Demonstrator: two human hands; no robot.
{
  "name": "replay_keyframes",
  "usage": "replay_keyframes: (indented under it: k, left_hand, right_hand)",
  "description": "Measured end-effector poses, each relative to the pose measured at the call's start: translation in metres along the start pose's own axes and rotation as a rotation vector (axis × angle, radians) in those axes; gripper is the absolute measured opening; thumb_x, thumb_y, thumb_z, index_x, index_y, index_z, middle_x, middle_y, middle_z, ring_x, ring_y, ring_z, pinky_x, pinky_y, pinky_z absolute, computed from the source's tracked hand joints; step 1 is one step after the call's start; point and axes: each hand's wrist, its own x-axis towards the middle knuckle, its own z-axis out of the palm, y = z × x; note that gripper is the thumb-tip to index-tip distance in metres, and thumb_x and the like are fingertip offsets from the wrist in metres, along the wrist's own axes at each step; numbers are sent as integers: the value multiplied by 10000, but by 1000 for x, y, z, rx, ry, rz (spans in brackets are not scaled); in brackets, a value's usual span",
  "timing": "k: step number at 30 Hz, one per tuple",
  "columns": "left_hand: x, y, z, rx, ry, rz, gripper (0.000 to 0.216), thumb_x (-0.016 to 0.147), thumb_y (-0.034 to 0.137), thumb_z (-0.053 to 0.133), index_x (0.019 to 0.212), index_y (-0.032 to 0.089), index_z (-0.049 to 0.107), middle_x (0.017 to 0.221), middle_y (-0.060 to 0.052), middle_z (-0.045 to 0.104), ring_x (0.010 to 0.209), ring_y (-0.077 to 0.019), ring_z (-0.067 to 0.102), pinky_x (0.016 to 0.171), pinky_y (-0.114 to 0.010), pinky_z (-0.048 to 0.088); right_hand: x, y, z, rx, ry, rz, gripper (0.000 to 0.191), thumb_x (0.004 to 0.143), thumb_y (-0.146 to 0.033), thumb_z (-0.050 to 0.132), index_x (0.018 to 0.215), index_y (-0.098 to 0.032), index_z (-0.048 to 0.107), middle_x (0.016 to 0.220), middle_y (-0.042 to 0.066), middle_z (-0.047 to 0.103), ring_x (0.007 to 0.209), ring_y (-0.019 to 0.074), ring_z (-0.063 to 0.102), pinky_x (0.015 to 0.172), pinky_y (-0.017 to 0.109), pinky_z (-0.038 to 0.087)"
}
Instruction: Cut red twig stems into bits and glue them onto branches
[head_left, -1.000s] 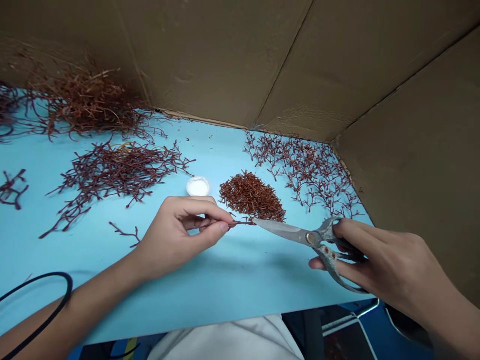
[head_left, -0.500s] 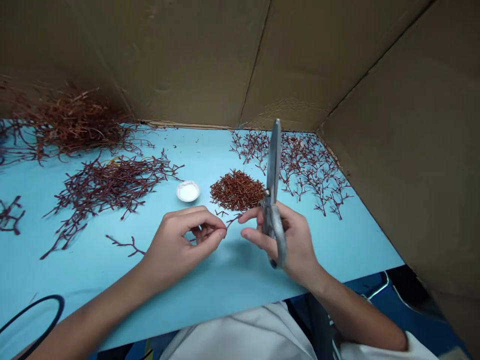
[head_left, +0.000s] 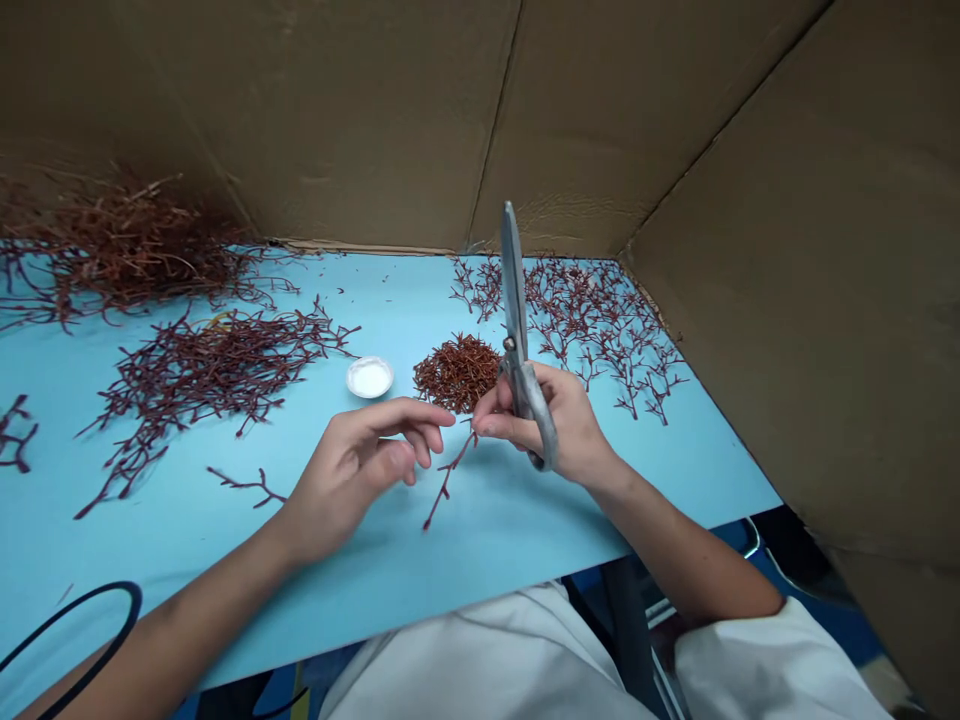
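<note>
My right hand has grey metal scissors hooked in it, blades pointing up. Between its thumb and index finger it also pinches the top end of a reddish-brown twig, which slants down to the left. My left hand is beside that twig with fingers apart and nothing held. Just behind the hands lies a heap of short cut brown pieces. A small white dish with white contents stands left of the heap. Another branched twig rests by my left wrist, partly hidden.
Long twigs lie in a pile on the left, with a tangled brown bundle behind them. Small forked twigs are spread at the back right. Cardboard walls border the blue table. A black cable loops near my left forearm.
The twig has passed from my left hand's pinch to my right hand's fingertips. My left fingers have opened. The right hand with the scissors has moved left and slightly up.
</note>
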Motion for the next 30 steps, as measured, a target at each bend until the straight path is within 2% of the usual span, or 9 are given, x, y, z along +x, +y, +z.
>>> replay_keyframes:
  k: [3,8,11,15,18,22,24,27,30]
  left_hand:
    - [3,-3,2,-95,-13,-101,349,959,483,717,1019,154,817,843,-91,769,699,-169,702,570,-231,589]
    - [5,-5,9,-232,-119,-250,192,844,339,844,918,166,802,821,-80,801,672,-153,715,543,-204,574]
    - [5,-5,11,-314,-142,-360,193,776,299,888,845,159,773,738,-64,788,566,-128,683,521,-207,562]
    - [7,-5,12,-350,-131,-422,257,700,289,937,802,152,744,698,-52,773,570,-144,701,526,-218,568]
    - [8,-9,12,-357,-28,-369,297,689,293,951,820,147,728,706,-45,774,593,-147,717,561,-222,581]
    - [9,-12,10,-349,166,-252,323,705,249,945,948,156,753,706,-28,783,630,-150,741,581,-210,577]
    - [10,-10,8,-333,251,-203,252,717,232,932,883,152,761,730,-37,790,648,-152,753,582,-208,572]
    - [12,-8,5,-347,344,-177,225,728,263,924,753,147,734,808,-62,807,663,-168,773,598,-232,589]
    - [13,-8,2,-364,374,-183,270,731,325,931,786,150,733,773,-61,800,670,-191,782,632,-266,612]
  right_hand:
    - [6,-7,-2,39,-130,5,537,583,-434,1028,731,-208,563,746,26,773,604,142,680,541,259,534]
    - [11,-6,-1,62,-269,27,514,604,-424,1018,761,-202,582,766,28,773,579,132,675,497,241,519]
    - [14,-4,0,34,-293,28,488,635,-414,1003,768,-203,584,776,33,770,580,122,660,458,218,477]
    - [20,-4,5,-11,-263,43,517,629,-479,993,757,-205,574,760,27,760,508,93,580,395,199,394]
    - [23,-4,10,-70,-168,18,546,639,-571,964,744,-204,574,769,20,754,464,65,495,386,201,370]
    - [16,-1,3,-190,-4,-45,557,799,-721,783,751,-217,551,651,-23,644,439,72,445,410,228,373]
    - [7,0,-11,-286,-1,-54,563,851,-755,703,754,-235,510,588,-50,563,434,94,451,419,246,380]
    - [-10,-3,-34,-660,-80,-70,489,921,-678,666,770,-232,533,605,-47,538,505,116,479,469,252,382]
    - [-26,-16,-46,-968,-167,-78,438,946,-605,679,775,-248,492,584,-75,466,504,113,397,468,248,326]
